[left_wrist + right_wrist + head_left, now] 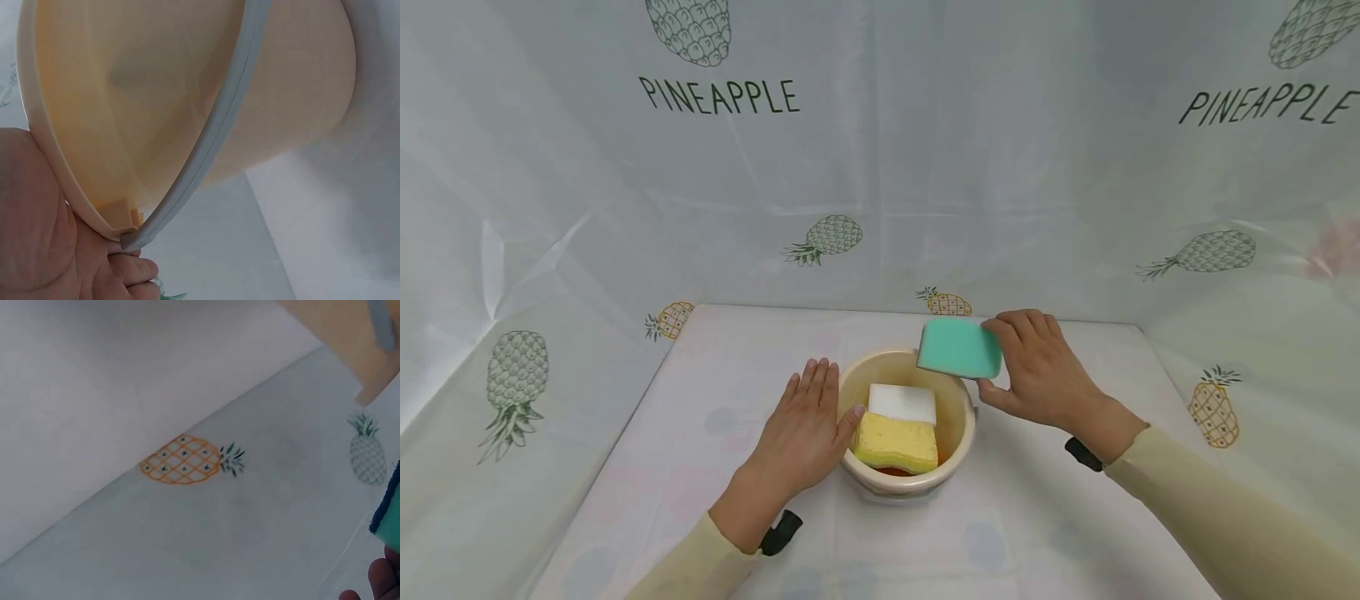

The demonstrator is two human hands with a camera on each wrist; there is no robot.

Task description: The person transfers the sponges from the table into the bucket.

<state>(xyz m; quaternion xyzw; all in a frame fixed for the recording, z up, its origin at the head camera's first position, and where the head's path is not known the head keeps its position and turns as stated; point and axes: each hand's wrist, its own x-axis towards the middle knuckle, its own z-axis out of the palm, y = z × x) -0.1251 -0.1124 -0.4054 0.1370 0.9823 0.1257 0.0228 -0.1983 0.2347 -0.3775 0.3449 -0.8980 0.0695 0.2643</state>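
A cream bucket [904,483] with a grey handle [215,128] stands on the table. Inside it, a yellow sponge [895,442] lies in front of a white block [902,402]; something orange-red shows at the bottom. My left hand [805,429] rests with straight fingers along the bucket's left rim, thumb over the edge. Over the right rear rim, my right hand [1033,367] pinches a green sponge [960,348] by its right end. In the right wrist view only a corner of this sponge [392,528], with a dark layer on one side, and some fingertips [382,578] show.
The table is covered by a pale cloth [722,500] with faint dots. Behind and at both sides hangs a whitish sheet [970,167] printed with pineapples and lettering. A black band [781,533] is on the left wrist, another [1082,454] on the right.
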